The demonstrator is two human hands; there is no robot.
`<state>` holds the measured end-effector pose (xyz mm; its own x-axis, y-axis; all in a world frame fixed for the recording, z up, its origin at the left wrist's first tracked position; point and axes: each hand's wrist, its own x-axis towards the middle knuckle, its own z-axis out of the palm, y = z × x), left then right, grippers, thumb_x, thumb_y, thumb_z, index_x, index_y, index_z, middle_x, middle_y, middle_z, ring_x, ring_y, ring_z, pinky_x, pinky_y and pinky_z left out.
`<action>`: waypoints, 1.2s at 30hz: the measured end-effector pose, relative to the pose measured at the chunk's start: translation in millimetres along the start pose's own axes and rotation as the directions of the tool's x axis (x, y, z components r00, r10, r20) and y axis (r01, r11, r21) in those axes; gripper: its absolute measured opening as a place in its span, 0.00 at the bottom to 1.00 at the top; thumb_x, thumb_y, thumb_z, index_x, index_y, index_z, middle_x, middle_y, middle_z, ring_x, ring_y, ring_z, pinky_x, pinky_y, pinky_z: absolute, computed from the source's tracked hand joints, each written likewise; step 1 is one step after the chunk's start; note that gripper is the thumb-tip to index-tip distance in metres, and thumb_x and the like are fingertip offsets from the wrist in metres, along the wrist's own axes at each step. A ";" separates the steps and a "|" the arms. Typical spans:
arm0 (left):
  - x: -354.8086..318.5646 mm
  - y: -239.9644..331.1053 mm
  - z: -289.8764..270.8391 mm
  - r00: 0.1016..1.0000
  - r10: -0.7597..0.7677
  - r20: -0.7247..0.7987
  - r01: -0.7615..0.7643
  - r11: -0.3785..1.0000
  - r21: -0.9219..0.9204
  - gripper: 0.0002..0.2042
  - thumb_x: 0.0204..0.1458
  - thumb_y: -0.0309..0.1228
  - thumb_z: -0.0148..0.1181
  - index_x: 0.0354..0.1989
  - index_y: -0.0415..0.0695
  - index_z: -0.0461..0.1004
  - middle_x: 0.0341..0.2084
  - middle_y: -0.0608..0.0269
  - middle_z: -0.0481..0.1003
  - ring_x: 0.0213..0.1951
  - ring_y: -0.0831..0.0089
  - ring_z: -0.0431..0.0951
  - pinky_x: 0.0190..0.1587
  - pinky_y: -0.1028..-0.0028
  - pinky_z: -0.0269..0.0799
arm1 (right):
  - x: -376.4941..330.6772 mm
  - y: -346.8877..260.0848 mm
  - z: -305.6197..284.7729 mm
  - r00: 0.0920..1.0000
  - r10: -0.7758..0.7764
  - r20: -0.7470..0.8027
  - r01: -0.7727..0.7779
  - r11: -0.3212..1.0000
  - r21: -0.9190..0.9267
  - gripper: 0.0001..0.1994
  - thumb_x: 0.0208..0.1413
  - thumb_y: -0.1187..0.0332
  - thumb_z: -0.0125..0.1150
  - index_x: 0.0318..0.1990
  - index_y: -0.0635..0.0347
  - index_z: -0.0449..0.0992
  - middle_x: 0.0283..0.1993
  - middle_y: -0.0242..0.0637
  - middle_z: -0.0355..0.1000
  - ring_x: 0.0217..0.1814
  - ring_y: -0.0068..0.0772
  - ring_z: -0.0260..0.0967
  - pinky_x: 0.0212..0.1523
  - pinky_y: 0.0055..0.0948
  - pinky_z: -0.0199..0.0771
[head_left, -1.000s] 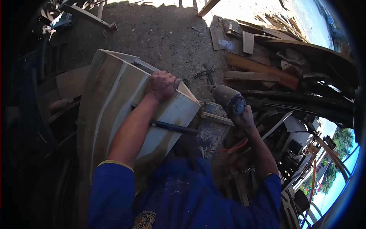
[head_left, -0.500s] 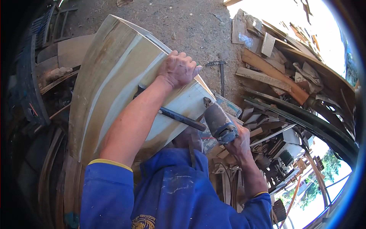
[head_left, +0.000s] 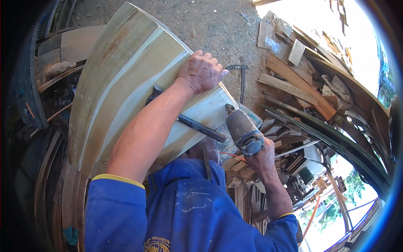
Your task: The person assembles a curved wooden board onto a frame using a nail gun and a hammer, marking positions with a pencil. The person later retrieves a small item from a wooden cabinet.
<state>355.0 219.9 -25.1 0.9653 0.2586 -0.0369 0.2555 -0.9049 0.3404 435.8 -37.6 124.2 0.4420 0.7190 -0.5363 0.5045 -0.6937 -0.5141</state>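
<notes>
A large wooden piece made of joined boards [head_left: 126, 80], brown with pale streaks, stands tilted in front of me. My left hand [head_left: 200, 72] is closed over its far edge, thumb pointing right. My right hand [head_left: 261, 154] grips a grey power drill [head_left: 242, 128], whose chuck meets the boards near their right corner. Whether a bit is inside the wood cannot be made out. Under my left forearm a hammer [head_left: 201, 128] lies across the boards, its head showing left of the arm and its dark handle to the right.
On the dirt ground [head_left: 197, 21] beyond the wood lies a dark T-shaped metal tool [head_left: 242, 82]. Scrap boards [head_left: 300, 86] are heaped at the right, beside long dark curved strips [head_left: 331, 138]. An orange cord [head_left: 232, 156] runs below the drill. More timber [head_left: 82, 46] leans at the left.
The wooden piece has shifted slightly up and left in view. Both hands keep their grips, and the drill's chuck stays at nearly the same spot on the boards.
</notes>
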 end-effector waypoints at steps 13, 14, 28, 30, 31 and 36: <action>0.4 1.6 1.2 1.000 -0.005 -0.005 0.004 0.999 -0.045 0.20 0.64 0.45 0.52 0.22 0.49 0.80 0.24 0.66 0.78 0.35 0.68 0.78 0.44 0.64 0.69 | -3.1 2.3 4.3 0.999 -0.033 -0.024 0.033 0.999 -0.018 0.30 0.47 0.62 0.73 0.58 0.62 0.73 0.38 0.49 0.81 0.39 0.49 0.81 0.41 0.40 0.81; 1.0 -0.1 1.0 0.999 -0.008 -0.043 0.005 0.998 -0.062 0.20 0.64 0.45 0.52 0.22 0.49 0.80 0.24 0.66 0.78 0.35 0.68 0.77 0.45 0.64 0.67 | -0.3 1.1 3.3 0.999 -0.048 -0.020 0.048 0.999 -0.010 0.29 0.47 0.63 0.72 0.58 0.62 0.74 0.38 0.49 0.80 0.39 0.49 0.81 0.41 0.40 0.81; 0.0 -5.5 -2.0 0.970 -0.151 -0.190 0.136 0.987 -0.087 0.21 0.64 0.46 0.52 0.22 0.48 0.81 0.22 0.66 0.79 0.34 0.68 0.74 0.49 0.61 0.60 | 34.3 -27.6 -9.6 0.996 -0.068 0.051 0.068 0.998 0.010 0.21 0.47 0.72 0.68 0.52 0.62 0.77 0.38 0.47 0.80 0.39 0.50 0.80 0.41 0.39 0.81; -0.9 -5.2 0.3 0.968 -0.159 -0.193 0.140 0.984 -0.109 0.21 0.64 0.46 0.52 0.22 0.48 0.81 0.21 0.66 0.79 0.34 0.68 0.74 0.49 0.61 0.60 | 34.8 -28.7 -8.9 0.996 -0.066 0.057 0.066 0.998 0.006 0.20 0.47 0.72 0.68 0.51 0.62 0.77 0.37 0.47 0.80 0.39 0.51 0.80 0.41 0.39 0.80; -1.5 -5.4 1.5 0.968 -0.162 -0.193 0.140 0.983 -0.119 0.21 0.64 0.46 0.52 0.22 0.48 0.81 0.21 0.66 0.79 0.34 0.68 0.74 0.49 0.61 0.60 | 35.1 -29.3 -8.9 0.995 -0.080 0.058 0.081 0.997 -0.009 0.20 0.47 0.72 0.68 0.50 0.62 0.78 0.37 0.47 0.79 0.39 0.51 0.80 0.41 0.39 0.80; -1.1 -5.1 2.3 0.968 -0.154 -0.198 0.137 0.986 -0.097 0.21 0.64 0.45 0.52 0.22 0.49 0.80 0.21 0.66 0.78 0.33 0.69 0.75 0.49 0.62 0.60 | 30.4 -21.8 -4.6 0.992 -0.121 0.029 0.121 0.992 -0.020 0.16 0.48 0.72 0.67 0.46 0.63 0.78 0.34 0.46 0.78 0.37 0.52 0.79 0.39 0.40 0.79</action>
<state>352.8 223.5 -28.9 0.8843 0.4564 0.0984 0.3784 -0.8242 0.4214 441.6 -0.4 122.2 0.3560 0.7958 -0.4899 0.5687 -0.6005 -0.5622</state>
